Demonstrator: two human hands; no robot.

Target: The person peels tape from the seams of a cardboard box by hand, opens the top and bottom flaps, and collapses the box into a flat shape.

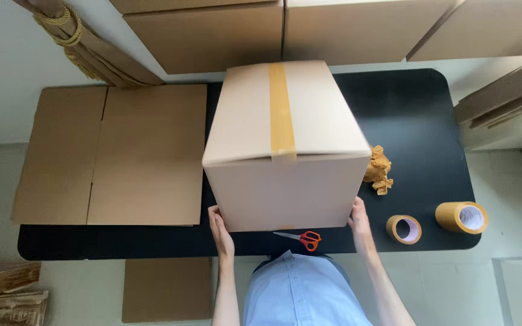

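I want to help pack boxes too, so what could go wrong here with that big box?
The scissors lie right under the near edge of the box, between the left hand and right hand; sliding the box back could push them off the table or nick a finger. The box also hides the hands' view of the crumpled tape and the two tape rolls, which might get bumped if it turns.

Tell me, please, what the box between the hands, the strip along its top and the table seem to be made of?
The box looks like matte brown corrugated cardboard, with folded flaps. The strip seems to be glossy tan plastic packing tape, smooth with a slight sheen. The table has a smooth black top, perhaps laminate or painted board.
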